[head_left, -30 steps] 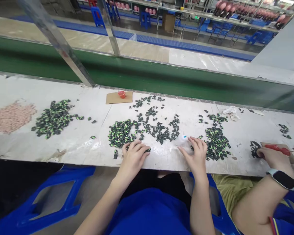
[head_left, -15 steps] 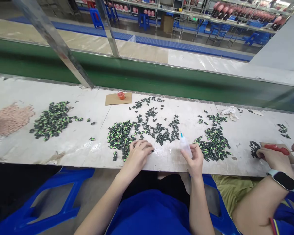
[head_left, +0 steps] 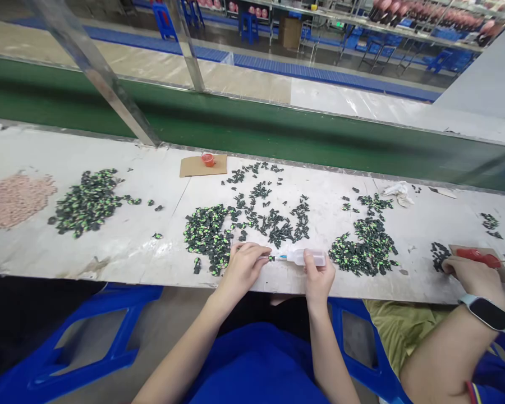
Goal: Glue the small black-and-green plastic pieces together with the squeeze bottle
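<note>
My right hand (head_left: 318, 279) is closed around a translucent white squeeze bottle (head_left: 306, 257), tipped nearly level, with its blue needle tip pointing left. Pinched in the fingers of my left hand (head_left: 246, 268) is a small black and green part (head_left: 271, 258), and the needle tip is at or very close to it; whether they touch I cannot tell. Beside my left hand lies a pile of black and green parts (head_left: 208, 233). Small plain black pieces (head_left: 278, 224) are scattered just beyond both hands. To the right of the bottle is another black and green pile (head_left: 364, 247).
A red cup (head_left: 207, 160) sits on cardboard (head_left: 189, 167) at the back. Further left are another black-green pile (head_left: 86, 205) and pinkish pieces (head_left: 17, 199). At right, a co-worker's hand (head_left: 473, 272) is beside a red tool (head_left: 477, 257). A green panel (head_left: 278, 132) borders the table.
The bottle has swung from upright to nearly level and moved left towards my left hand. My left hand has shifted slightly right, and the part in its fingers now shows.
</note>
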A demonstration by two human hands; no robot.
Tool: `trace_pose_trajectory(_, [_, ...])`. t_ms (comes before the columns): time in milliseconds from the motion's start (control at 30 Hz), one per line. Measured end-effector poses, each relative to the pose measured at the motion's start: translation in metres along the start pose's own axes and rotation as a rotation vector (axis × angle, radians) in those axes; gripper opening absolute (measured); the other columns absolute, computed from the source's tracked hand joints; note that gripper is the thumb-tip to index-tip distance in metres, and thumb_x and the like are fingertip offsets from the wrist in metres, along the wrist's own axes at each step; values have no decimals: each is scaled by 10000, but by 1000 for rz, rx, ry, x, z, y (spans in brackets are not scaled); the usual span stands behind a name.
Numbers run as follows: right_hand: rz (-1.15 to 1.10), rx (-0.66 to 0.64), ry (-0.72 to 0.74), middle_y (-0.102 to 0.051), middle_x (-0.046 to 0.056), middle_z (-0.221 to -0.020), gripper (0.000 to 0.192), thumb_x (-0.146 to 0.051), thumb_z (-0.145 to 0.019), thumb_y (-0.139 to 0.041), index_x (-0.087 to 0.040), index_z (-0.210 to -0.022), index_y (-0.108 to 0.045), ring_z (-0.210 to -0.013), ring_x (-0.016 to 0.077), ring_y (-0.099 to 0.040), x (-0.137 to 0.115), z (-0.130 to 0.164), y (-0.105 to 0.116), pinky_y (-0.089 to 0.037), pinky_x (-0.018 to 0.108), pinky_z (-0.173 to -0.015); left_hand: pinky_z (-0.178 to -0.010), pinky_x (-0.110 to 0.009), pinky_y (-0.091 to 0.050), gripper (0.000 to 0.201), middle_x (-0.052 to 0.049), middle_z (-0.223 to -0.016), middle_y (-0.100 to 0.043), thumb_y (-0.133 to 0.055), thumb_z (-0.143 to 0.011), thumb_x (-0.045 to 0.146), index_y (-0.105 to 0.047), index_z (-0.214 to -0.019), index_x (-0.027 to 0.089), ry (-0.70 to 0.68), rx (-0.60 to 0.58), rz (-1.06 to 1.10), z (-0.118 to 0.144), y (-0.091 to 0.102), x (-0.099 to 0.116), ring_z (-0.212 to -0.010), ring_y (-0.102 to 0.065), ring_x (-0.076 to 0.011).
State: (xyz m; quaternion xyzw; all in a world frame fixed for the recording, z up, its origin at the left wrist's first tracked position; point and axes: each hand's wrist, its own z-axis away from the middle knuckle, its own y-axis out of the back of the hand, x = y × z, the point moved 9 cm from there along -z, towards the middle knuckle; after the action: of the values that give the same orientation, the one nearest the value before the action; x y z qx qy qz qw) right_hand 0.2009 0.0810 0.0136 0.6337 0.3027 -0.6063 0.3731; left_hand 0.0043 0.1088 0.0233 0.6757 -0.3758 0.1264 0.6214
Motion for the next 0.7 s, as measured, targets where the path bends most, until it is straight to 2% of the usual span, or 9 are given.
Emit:
trace_pose_trajectory(200, [110,-49,41,-574,-10,-547,350,-500,-709,-643,-169,-638,-555,-524,139,-506,-5,3,-6,-406,254,-509,-906,-393,-353,128,1,-879,-743,-586,-838,146,-646,-904,238,26,1,35,0,1,1,-862,-652,-183])
trace_pose_trajectory(700, [171,-71,61,-615,0,-566,352,-505,-739,-632,-167,-654,-581,-545,151,-522,-7,5,-9,-409,257,-529,-891,-383,-342,121,17,-834,-745,-642,-797,143,-662,-863,243,95,-5,38,-2,3,-3,-848,-655,-177])
